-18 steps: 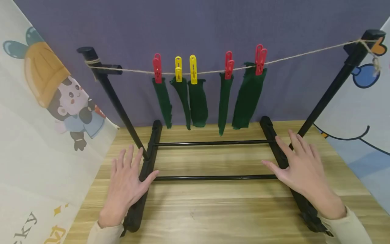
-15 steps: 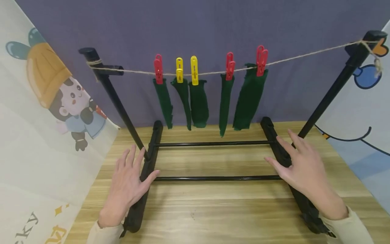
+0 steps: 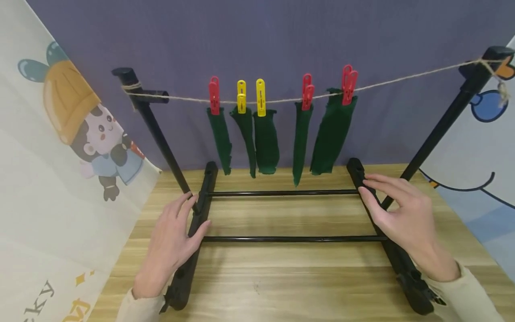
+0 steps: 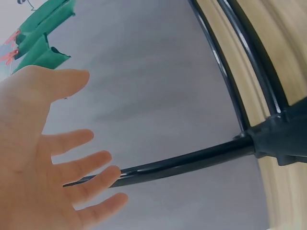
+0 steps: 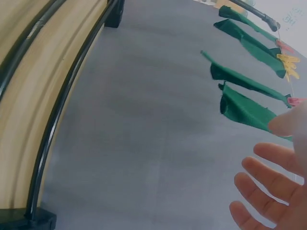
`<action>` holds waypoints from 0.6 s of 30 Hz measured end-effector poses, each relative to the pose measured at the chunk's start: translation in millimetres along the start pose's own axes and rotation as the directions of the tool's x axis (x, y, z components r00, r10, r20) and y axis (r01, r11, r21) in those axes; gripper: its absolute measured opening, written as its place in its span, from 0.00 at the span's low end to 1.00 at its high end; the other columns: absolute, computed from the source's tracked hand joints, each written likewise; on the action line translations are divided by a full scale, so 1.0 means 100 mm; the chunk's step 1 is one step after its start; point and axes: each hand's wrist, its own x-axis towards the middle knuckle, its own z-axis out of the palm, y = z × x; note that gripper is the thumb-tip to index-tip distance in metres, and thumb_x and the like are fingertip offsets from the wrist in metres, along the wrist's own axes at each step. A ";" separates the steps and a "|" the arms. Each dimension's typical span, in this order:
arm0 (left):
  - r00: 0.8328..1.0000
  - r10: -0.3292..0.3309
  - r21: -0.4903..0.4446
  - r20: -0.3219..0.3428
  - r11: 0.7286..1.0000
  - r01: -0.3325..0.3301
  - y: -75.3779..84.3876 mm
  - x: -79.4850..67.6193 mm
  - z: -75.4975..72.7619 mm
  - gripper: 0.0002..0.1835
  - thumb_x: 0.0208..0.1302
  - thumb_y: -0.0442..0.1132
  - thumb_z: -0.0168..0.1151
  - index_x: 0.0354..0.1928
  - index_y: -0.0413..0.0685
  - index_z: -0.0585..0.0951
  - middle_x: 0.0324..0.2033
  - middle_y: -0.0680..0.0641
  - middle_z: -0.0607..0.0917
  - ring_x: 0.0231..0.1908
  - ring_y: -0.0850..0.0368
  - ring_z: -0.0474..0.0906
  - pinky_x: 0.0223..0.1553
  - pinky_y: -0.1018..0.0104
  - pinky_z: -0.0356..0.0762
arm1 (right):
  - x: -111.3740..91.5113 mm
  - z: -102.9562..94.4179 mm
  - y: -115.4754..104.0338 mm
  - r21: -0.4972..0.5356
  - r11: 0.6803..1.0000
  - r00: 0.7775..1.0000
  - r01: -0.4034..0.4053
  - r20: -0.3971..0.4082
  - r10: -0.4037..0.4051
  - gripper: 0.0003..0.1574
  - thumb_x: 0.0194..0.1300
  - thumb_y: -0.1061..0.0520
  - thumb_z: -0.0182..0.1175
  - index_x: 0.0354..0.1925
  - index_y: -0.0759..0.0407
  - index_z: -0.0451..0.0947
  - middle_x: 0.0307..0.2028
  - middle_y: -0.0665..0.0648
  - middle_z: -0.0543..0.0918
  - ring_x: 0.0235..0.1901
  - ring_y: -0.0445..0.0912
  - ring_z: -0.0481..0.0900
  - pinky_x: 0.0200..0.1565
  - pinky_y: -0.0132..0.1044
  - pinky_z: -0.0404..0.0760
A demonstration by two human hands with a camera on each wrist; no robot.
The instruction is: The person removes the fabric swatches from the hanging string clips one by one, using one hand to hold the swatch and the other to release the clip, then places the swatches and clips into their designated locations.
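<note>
My left hand (image 3: 170,243) hovers by the left foot bar (image 3: 185,277) of a black rack, fingers spread, holding nothing. Near the right foot bar (image 3: 402,264) is my right hand (image 3: 406,219), its fingers bent a little more and also holding nothing. Whether either hand touches the rack I cannot tell. Several dark green cloth strips (image 3: 335,134) hang from a twine line (image 3: 418,74) between the rack's posts. Red clothespins (image 3: 214,96) and yellow clothespins (image 3: 261,98) clip them on. In the right wrist view, green cloth (image 5: 244,108) hangs beyond the relaxed fingers (image 5: 261,175).
Two thin black crossbars (image 3: 289,239) join the rack's feet low over the wooden tabletop (image 3: 257,277). Slanted posts (image 3: 161,138) rise on both sides. A grey-purple backdrop (image 3: 257,36) stands behind, with printed cartoon panels (image 3: 48,214) left and right.
My right hand has turned, its spread fingers drawing closer together and bending inward. My left hand has shifted slightly. The whole head view has moved a little down and right.
</note>
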 end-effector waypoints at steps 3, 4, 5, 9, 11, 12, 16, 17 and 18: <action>1.000 0.014 -0.011 -0.018 1.000 -0.014 0.03 0.03 -0.02 0.36 0.59 0.51 0.72 0.66 0.40 0.75 0.63 0.36 0.78 0.62 0.35 0.75 0.57 0.39 0.76 | 0.07 0.02 -0.04 0.048 0.999 1.000 0.018 -0.018 -0.017 0.15 0.52 0.60 0.74 0.41 0.62 0.90 0.44 0.61 0.91 0.49 0.24 0.78 0.51 0.12 0.67; 1.000 0.016 -0.014 -0.024 1.000 -0.017 0.04 0.03 -0.02 0.36 0.59 0.51 0.72 0.66 0.40 0.75 0.63 0.36 0.79 0.61 0.36 0.76 0.57 0.39 0.76 | 0.09 0.03 -0.05 0.059 0.998 1.000 0.021 -0.017 -0.020 0.16 0.51 0.61 0.74 0.41 0.63 0.90 0.44 0.61 0.91 0.50 0.22 0.76 0.51 0.12 0.67; 0.999 0.017 -0.017 -0.030 1.000 -0.017 0.05 0.04 -0.02 0.36 0.59 0.50 0.72 0.66 0.41 0.76 0.62 0.36 0.79 0.61 0.36 0.76 0.57 0.39 0.77 | 0.10 0.03 -0.06 0.064 0.998 1.000 0.020 -0.015 -0.019 0.16 0.51 0.62 0.74 0.42 0.62 0.90 0.44 0.62 0.91 0.51 0.20 0.75 0.50 0.12 0.67; 0.999 0.019 -0.016 -0.042 1.000 -0.019 0.08 0.05 -0.03 0.35 0.59 0.50 0.72 0.65 0.41 0.77 0.62 0.37 0.80 0.60 0.36 0.77 0.56 0.40 0.77 | 0.15 0.03 -0.10 0.070 0.997 1.000 0.018 -0.001 -0.018 0.17 0.50 0.63 0.75 0.42 0.61 0.90 0.45 0.61 0.91 0.52 0.18 0.74 0.48 0.12 0.68; 0.999 0.022 -0.013 -0.046 1.000 -0.022 0.09 0.06 -0.04 0.34 0.59 0.50 0.72 0.65 0.41 0.77 0.61 0.37 0.80 0.60 0.37 0.77 0.56 0.40 0.77 | 0.17 0.03 -0.12 0.066 0.998 1.000 0.023 0.005 -0.023 0.18 0.50 0.63 0.75 0.43 0.61 0.90 0.45 0.61 0.91 0.52 0.18 0.74 0.47 0.13 0.68; 0.998 0.024 -0.013 -0.049 1.000 -0.024 0.09 0.06 -0.04 0.34 0.60 0.50 0.72 0.65 0.41 0.77 0.61 0.37 0.81 0.60 0.37 0.77 0.56 0.40 0.77 | 0.19 0.02 -0.13 0.064 0.998 1.000 0.025 0.008 -0.025 0.18 0.50 0.62 0.75 0.43 0.60 0.90 0.45 0.60 0.91 0.52 0.18 0.74 0.47 0.13 0.68; 0.997 0.027 -0.023 -0.071 0.999 -0.029 0.09 0.08 -0.04 0.33 0.60 0.50 0.72 0.64 0.42 0.78 0.61 0.37 0.81 0.59 0.37 0.78 0.57 0.40 0.77 | 0.24 0.01 -0.16 0.045 0.998 0.999 0.038 0.029 -0.040 0.18 0.52 0.61 0.74 0.45 0.58 0.90 0.47 0.57 0.91 0.52 0.22 0.77 0.45 0.14 0.70; 0.997 0.027 -0.026 -0.078 0.999 -0.030 0.09 0.09 -0.04 0.32 0.60 0.50 0.72 0.63 0.42 0.78 0.60 0.37 0.82 0.59 0.37 0.78 0.57 0.40 0.77 | 0.25 0.00 -0.17 0.040 0.998 0.998 0.041 0.038 -0.042 0.18 0.53 0.60 0.74 0.45 0.58 0.90 0.47 0.57 0.91 0.52 0.23 0.78 0.46 0.14 0.70; 0.996 0.030 -0.030 -0.085 0.999 -0.032 0.09 0.10 -0.05 0.32 0.60 0.49 0.72 0.63 0.41 0.79 0.60 0.37 0.82 0.59 0.37 0.78 0.57 0.40 0.78 | 0.26 0.00 -0.19 0.033 0.998 0.998 0.046 0.044 -0.048 0.18 0.54 0.60 0.74 0.45 0.57 0.90 0.47 0.56 0.91 0.52 0.24 0.78 0.44 0.14 0.70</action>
